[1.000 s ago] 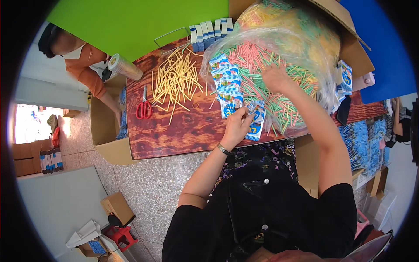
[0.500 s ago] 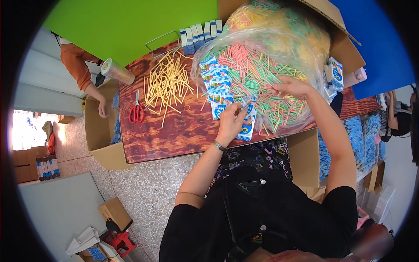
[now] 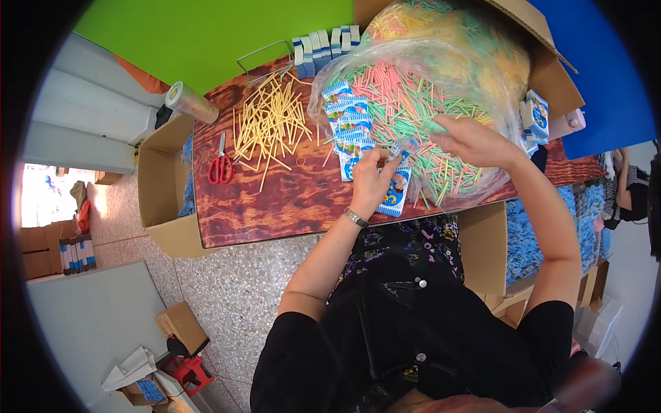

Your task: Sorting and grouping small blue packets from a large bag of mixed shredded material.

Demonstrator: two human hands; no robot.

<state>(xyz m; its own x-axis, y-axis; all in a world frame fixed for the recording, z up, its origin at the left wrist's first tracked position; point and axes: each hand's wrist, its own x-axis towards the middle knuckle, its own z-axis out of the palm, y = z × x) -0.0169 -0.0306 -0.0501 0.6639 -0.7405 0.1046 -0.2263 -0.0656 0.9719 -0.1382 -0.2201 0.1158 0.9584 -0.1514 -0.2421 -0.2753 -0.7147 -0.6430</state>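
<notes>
My left hand (image 3: 372,180) is closed on a small blue-and-white packet whose clear, shiny end (image 3: 403,146) sticks up past the fingertips. Under and beside this hand, a row of flat blue-and-white packets (image 3: 352,124) overlaps, running away from me. One more packet (image 3: 395,193) lies by the table's front edge, next to the fingers. To the right, my right hand (image 3: 475,142) is above an open clear plastic bag (image 3: 506,155), its fingers closed on a few pale green sticks (image 3: 434,126), blurred by motion. Pink, green and yellow thin sticks (image 3: 392,89) fill the bag.
Loose yellow sticks (image 3: 272,124) lie on the brown table (image 3: 261,220), with red-handled scissors (image 3: 221,165) beside them. Behind are a clear canister (image 3: 193,103) and small blue-and-white boxes (image 3: 323,51). Open cardboard boxes stand at the left (image 3: 162,179) and right (image 3: 482,241).
My right hand has lifted from the pile with green sticks. My left hand keeps its packet. A co-worker's arm at the left has drawn back out of sight, apart from some orange cloth.
</notes>
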